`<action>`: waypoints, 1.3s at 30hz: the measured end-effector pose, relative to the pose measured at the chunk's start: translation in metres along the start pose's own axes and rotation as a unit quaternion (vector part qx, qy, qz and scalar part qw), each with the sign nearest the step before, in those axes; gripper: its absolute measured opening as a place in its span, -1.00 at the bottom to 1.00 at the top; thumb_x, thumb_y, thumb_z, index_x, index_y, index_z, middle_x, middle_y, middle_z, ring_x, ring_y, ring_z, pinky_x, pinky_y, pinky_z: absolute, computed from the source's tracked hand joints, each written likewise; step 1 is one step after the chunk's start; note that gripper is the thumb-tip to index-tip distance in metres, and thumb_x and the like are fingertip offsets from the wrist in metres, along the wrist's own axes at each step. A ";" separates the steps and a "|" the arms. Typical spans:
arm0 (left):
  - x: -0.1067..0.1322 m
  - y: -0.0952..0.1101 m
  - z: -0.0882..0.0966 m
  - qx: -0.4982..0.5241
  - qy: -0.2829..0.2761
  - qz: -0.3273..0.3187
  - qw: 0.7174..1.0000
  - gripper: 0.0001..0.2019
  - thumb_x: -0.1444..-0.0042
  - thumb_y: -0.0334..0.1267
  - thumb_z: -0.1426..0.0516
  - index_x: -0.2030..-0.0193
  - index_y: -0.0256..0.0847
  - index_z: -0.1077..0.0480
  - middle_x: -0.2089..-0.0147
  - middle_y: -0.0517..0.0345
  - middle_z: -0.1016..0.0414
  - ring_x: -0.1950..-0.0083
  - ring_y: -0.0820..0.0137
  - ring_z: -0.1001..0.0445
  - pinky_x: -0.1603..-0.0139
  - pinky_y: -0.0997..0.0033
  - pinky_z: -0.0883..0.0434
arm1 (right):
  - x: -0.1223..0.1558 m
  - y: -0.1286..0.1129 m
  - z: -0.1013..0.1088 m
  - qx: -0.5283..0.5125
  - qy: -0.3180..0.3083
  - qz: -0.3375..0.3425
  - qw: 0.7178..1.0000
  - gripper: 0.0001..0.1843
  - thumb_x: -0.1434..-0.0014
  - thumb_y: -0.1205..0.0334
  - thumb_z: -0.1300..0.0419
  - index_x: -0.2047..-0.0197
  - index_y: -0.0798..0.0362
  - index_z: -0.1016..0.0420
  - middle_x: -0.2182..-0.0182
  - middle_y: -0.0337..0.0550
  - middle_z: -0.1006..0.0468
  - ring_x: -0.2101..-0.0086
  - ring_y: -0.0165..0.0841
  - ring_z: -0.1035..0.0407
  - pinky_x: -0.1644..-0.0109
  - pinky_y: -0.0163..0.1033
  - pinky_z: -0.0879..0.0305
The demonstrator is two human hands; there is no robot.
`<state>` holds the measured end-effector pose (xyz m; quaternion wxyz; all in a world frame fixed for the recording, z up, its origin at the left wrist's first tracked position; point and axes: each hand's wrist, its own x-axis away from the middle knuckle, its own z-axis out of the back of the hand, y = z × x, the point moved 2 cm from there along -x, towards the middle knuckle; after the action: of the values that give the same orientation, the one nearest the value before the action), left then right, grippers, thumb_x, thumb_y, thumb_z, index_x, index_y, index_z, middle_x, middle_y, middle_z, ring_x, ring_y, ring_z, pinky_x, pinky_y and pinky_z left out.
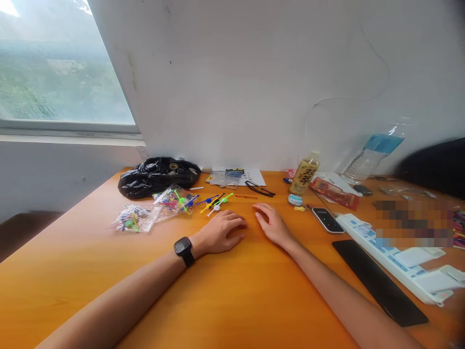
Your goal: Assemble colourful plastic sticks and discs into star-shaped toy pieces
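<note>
Both your hands rest palm-down and empty, fingers relaxed, on the table (232, 300): left hand (221, 232), right hand (272, 225). Loose coloured sticks (216, 203) lie just on the far side of the left hand; a phone (327, 219) lies to the right. Risk: a careless sweep could scatter the light sticks.

The table (232, 291) is glossy orange wood. Just above the centre, loose plastic sticks (216, 202) are green, blue, yellow, black and white. Left of centre is a shiny black bag (156, 175). The watch (183, 248) is black. At right, the power strip (399, 261) is white with blue patches.
</note>
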<state>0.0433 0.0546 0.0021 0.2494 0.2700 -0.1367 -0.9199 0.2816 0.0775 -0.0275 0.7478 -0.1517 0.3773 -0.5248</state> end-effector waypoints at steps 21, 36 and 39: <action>0.002 -0.013 -0.002 0.031 0.081 0.110 0.990 -0.81 -0.21 -0.42 -0.21 0.06 -0.12 -0.47 0.13 0.13 -0.61 0.13 0.33 -0.52 0.07 0.35 -0.43 | -0.017 -0.001 0.001 0.070 -0.033 0.053 0.996 -0.72 -0.38 0.35 -0.08 -0.06 0.01 -0.54 0.05 0.00 -0.61 0.00 -0.11 -0.44 -0.14 -0.01 -0.36; 0.004 0.006 0.012 0.018 0.105 0.020 0.994 -0.75 -0.22 -0.21 -0.30 -0.03 -0.08 -0.50 -0.06 0.03 -0.60 -0.09 0.20 -0.52 -0.19 0.15 -0.43 | -0.009 -0.020 0.001 -0.048 -0.070 0.064 0.994 -0.71 -0.54 0.13 0.09 0.14 -0.02 -0.39 0.17 -0.09 -0.42 0.09 -0.21 -0.37 -0.12 -0.07 -0.30; 0.004 0.008 0.018 -0.016 0.209 0.047 0.977 -0.65 -0.24 -0.22 -0.28 -0.16 -0.08 -0.43 -0.26 -0.04 -0.47 -0.27 0.12 -0.40 -0.37 0.00 -0.31 | -0.006 -0.031 0.000 -0.105 -0.135 0.056 0.984 -0.65 -0.55 0.01 0.07 0.21 -0.02 -0.36 0.28 -0.20 -0.39 0.24 -0.28 -0.31 0.07 -0.16 -0.28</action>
<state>0.0330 0.0473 0.0184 0.3193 0.4454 -0.0791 -0.8327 0.2598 0.0704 -0.0051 0.8003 -0.2771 0.3335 -0.4141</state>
